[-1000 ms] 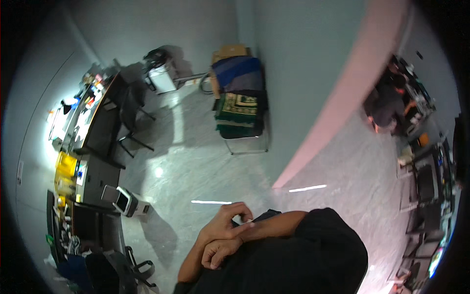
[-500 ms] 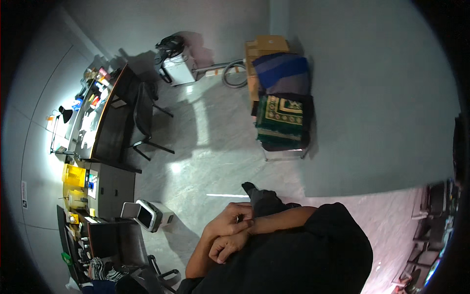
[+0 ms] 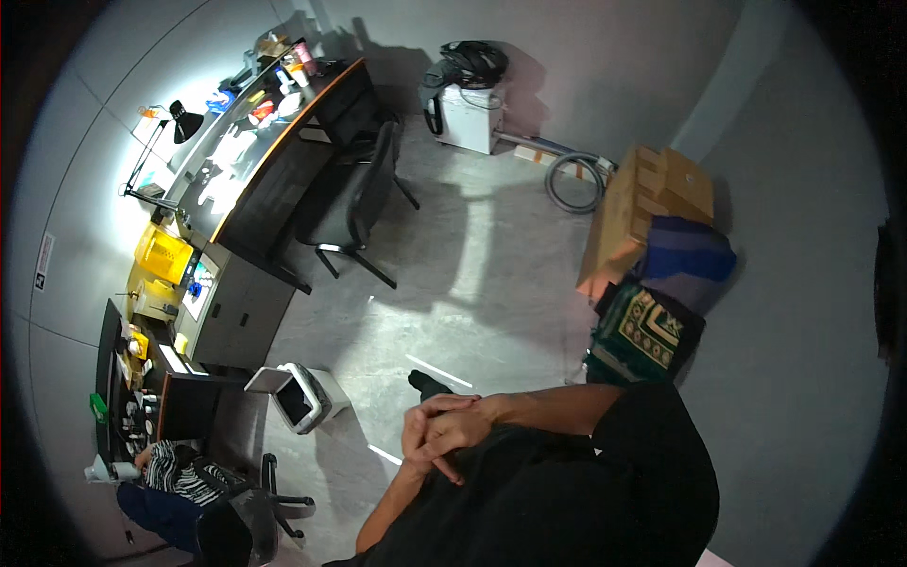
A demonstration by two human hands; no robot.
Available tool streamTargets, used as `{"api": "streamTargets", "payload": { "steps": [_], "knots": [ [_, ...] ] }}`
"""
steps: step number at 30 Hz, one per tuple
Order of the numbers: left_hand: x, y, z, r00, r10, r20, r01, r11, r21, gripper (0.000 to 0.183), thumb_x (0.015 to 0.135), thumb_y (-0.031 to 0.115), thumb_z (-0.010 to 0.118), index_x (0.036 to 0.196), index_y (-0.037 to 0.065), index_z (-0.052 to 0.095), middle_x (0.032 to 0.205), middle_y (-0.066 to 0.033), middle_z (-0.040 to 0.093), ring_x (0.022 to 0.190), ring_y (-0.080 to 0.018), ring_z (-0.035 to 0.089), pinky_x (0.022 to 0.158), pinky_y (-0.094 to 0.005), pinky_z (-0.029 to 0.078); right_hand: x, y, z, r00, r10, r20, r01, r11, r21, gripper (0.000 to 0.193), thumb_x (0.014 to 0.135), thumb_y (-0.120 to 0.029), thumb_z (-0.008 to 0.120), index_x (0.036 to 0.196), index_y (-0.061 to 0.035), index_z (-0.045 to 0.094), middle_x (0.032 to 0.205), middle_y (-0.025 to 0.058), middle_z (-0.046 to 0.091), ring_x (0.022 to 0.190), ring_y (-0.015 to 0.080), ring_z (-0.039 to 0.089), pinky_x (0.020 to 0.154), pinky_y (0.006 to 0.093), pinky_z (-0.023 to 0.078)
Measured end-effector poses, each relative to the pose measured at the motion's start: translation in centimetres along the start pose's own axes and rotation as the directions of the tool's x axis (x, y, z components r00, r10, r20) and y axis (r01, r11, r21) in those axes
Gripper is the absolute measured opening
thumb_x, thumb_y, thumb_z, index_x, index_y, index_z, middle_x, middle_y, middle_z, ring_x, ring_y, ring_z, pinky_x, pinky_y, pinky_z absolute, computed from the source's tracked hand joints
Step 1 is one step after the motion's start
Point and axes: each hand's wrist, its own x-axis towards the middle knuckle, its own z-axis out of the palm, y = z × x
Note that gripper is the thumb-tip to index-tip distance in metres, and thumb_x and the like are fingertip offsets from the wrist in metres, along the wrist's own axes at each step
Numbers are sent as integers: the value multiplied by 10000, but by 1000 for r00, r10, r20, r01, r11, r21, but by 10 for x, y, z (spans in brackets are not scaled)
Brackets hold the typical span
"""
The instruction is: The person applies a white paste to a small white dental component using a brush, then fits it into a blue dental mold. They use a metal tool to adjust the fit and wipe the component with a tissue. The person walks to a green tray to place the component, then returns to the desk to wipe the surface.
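Observation:
My two hands are clasped together in front of my dark clothing. My left hand (image 3: 415, 430) rises from the lower edge, and its fingers curl over the far side of the other hand. From the right comes my right hand (image 3: 460, 428), closed against the left, its fingers bent down across it. No object shows between them, though the inside of the clasp is hidden. Just beyond the hands, a dark-covered foot (image 3: 428, 383) is on the grey floor. The nearest object is a white bin (image 3: 321, 397) with its lid raised, to the left.
A black chair (image 3: 354, 203) stands by a lamp-lit desk (image 3: 274, 142). At the lower left, a person in a striped top (image 3: 184, 470) is beside another desk. Cardboard boxes (image 3: 628, 213), a folded blue cloth (image 3: 690, 255) and a green patterned rug (image 3: 642, 331) are at the right.
The view has swung left, so desks, chair and boxes appear farther right. My left hand has slid from my right wrist onto the hand, and the two are now clasped.

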Motion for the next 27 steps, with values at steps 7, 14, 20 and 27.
{"api": "streamTargets", "payload": {
  "steps": [7, 14, 20, 27],
  "knots": [
    [107, 96, -117, 956, 287, -56, -258, 919, 297, 805, 1047, 552, 319, 938, -138, 719, 967, -305, 736, 925, -418, 746, 858, -449, 602, 112, -84, -102, 995, 82, -65, -103, 862, -496, 473, 1028, -447, 614, 1008, 13, 722, 796, 118, 735, 747, 206, 692, 759, 321, 539],
    [235, 151, -229, 897, 362, 253, -437, 806, 399, 801, 1025, 593, 332, 850, -84, 722, 855, -257, 742, 801, -380, 758, 752, -427, 615, 190, -148, -191, 939, -330, -95, 144, 630, -763, 498, 1045, -427, 601, 966, 58, 685, 795, 123, 716, 772, 206, 710, 761, 331, 556],
    [321, 158, -334, 954, 266, -137, -92, 698, 710, 351, 979, 285, 558, 951, -19, 731, 892, -184, 738, 824, -326, 732, 781, -344, 564, 234, -149, -329, 852, -303, -428, 95, 892, -443, 421, 1068, -354, 585, 937, 24, 715, 795, 128, 754, 776, 185, 748, 734, 304, 573],
    [312, 139, -481, 760, 100, -643, 238, 877, 418, 127, 949, 18, 682, 1072, 11, 709, 948, -50, 726, 866, -105, 668, 800, -263, 531, 312, -206, -458, 820, -171, -546, -290, 699, -654, 303, 988, -294, 676, 997, -10, 782, 884, 176, 764, 794, 248, 738, 759, 383, 560]
  ]
}}
